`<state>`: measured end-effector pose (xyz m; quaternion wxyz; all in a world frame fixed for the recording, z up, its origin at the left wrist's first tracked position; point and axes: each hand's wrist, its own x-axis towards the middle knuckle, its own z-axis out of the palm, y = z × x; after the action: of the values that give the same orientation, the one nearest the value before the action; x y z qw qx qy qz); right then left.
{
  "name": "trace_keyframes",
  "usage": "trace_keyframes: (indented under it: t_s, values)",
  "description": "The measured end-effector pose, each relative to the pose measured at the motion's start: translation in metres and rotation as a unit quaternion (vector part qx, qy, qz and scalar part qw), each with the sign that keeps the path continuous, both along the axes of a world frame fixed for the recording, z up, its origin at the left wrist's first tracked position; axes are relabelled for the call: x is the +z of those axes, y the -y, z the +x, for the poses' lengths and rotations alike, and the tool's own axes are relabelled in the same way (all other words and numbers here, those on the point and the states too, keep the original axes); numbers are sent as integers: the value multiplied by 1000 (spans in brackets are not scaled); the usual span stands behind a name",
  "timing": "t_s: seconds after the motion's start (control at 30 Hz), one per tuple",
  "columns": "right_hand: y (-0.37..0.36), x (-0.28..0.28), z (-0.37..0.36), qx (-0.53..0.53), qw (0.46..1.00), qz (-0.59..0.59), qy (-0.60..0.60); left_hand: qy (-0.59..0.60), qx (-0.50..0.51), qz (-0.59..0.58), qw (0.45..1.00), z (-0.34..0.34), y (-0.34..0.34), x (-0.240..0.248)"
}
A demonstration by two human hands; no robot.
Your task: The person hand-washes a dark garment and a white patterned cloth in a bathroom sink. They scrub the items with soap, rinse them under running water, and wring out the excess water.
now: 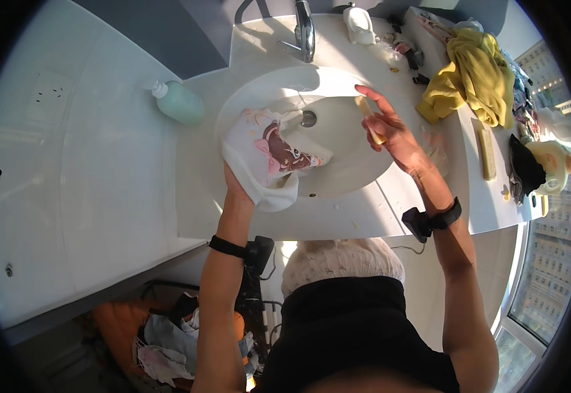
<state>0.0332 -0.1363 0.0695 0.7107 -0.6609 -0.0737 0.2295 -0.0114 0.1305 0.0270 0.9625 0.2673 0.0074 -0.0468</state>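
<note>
The sink [354,170] is set into a white counter [328,223]. Behind it, a grey wall [180,33] is seen. Far to its right, buildings [550,252] are seen through a window [522,360]. Bright sunlight is thrown around it, with shadows.

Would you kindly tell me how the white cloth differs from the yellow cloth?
The white cloth bears a brown and pink print; the yellow cloth looks plain. The white cloth covers part of the left hand; the yellow cloth lies heaped, untouched. Both show folds.
</note>
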Motion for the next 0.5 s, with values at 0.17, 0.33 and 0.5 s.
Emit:
trace_keyframes:
  t_s: [0.17,0.33,0.5]
  values:
    - [-153,-39,-44,-16,818,-367,442,-33,-46,-100,993,-4,3,-21]
    - [-160,-51,31,-60,882,-404,234,-6,-81,-185,979,-24,17,-47]
    - [-184,-26,-48,-57,805,-313,501,97,-55,-139,984,-4,-11,-54]
